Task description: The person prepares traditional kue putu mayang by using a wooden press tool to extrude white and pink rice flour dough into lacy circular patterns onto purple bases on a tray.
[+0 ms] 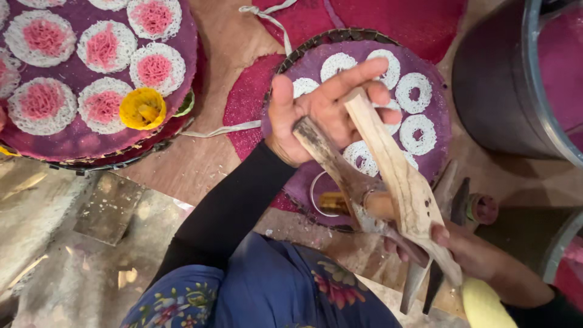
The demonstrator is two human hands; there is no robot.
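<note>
A two-armed wooden press point(388, 176), pale, weathered and hinged near a brass cylinder point(337, 202), is gripped at its upper ends by the left hand point(322, 112) and at its lower ends by the right hand point(461, 249). It is held above a purple-lined tray point(434, 79) where white noodle rings point(418, 133) are laid.

so it's a wooden press point(388, 182), two pale worn arms crossing like big scissors, a brass-coloured cylinder point(340, 202) fixed at the joint. it's tilted over a round purple mat point(434, 130) dotted with white lacy noodle rings point(418, 133)
</note>
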